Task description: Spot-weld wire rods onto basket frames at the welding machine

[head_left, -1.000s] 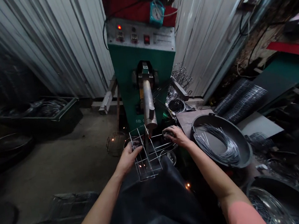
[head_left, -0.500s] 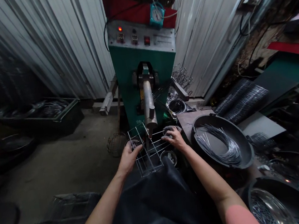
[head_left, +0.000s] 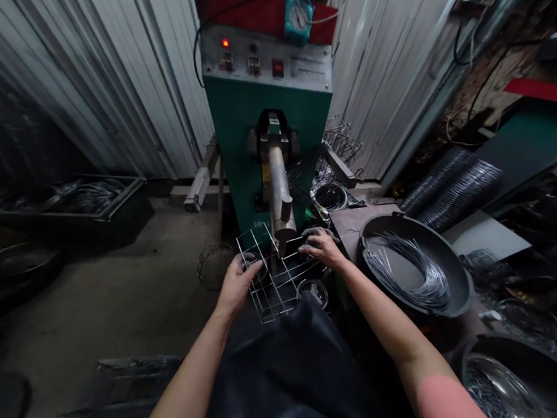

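Observation:
A small wire rack (head_left: 278,288) of thin crossed metal rods lies in front of the green machine (head_left: 235,140). On its left side my left hand (head_left: 240,277) grips the rods, thumb on top. My right hand (head_left: 321,245) is closed on the right end of the rack, its darkened fingertips curled round the wires. The machine's round metal arm (head_left: 279,189) points down toward me, and its tip (head_left: 281,245) meets or nearly meets the rack between my hands. Whether they touch cannot be told.
At right, a black pan (head_left: 395,222) holds a coil of wire (head_left: 432,279). Below it stands a metal bowl (head_left: 504,381) of small metal pieces. A low bin (head_left: 103,215) of metal parts is at left, stacked wire racks (head_left: 105,410) at lower left. A dark apron (head_left: 283,383) covers my lap.
The view has shifted slightly. Both hands still hold the wire rack at about the same place under the machine's arm.

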### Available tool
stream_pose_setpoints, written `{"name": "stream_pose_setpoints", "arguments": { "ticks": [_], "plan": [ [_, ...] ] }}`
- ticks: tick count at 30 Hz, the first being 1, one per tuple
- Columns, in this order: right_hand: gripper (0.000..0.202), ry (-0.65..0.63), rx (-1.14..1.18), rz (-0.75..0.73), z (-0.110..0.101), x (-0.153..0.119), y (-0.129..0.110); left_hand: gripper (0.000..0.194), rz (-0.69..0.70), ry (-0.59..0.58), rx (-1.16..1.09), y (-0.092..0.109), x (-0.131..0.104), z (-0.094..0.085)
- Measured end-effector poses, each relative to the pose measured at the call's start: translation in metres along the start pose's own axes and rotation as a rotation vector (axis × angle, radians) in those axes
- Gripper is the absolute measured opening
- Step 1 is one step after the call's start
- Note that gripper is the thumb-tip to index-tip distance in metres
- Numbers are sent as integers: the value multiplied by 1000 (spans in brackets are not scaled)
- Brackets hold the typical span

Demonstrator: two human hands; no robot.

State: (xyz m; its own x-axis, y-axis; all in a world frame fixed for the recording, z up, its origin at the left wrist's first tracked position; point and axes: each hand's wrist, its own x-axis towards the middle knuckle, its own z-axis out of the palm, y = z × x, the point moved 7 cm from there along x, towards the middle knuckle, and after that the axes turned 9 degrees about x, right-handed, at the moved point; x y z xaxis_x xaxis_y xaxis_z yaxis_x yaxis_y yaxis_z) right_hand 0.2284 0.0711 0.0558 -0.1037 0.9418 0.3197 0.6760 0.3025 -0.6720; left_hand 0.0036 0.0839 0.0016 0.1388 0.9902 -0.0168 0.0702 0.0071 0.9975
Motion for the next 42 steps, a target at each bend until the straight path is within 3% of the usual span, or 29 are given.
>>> {"name": "stream_pose_setpoints", "arguments": {
  "ticks": [8,14,25,33,42],
  "plan": [
    [27,0,0,38,5,7,10,40,-78,-16,-92,-7,7,6],
    [30,-13,-15,57,4,7,9,40,-21,-41,-44,-9,14,5],
    [33,-20,40,93,4,-32,5,35,18,-48,1,-1,-20,6],
    [30,-11,24,140,2,-31,6,37,13,-48,20,6,-19,8],
    [29,-10,-26,157,3,-35,5,39,-17,-81,42,0,-19,10]
  ]
}}
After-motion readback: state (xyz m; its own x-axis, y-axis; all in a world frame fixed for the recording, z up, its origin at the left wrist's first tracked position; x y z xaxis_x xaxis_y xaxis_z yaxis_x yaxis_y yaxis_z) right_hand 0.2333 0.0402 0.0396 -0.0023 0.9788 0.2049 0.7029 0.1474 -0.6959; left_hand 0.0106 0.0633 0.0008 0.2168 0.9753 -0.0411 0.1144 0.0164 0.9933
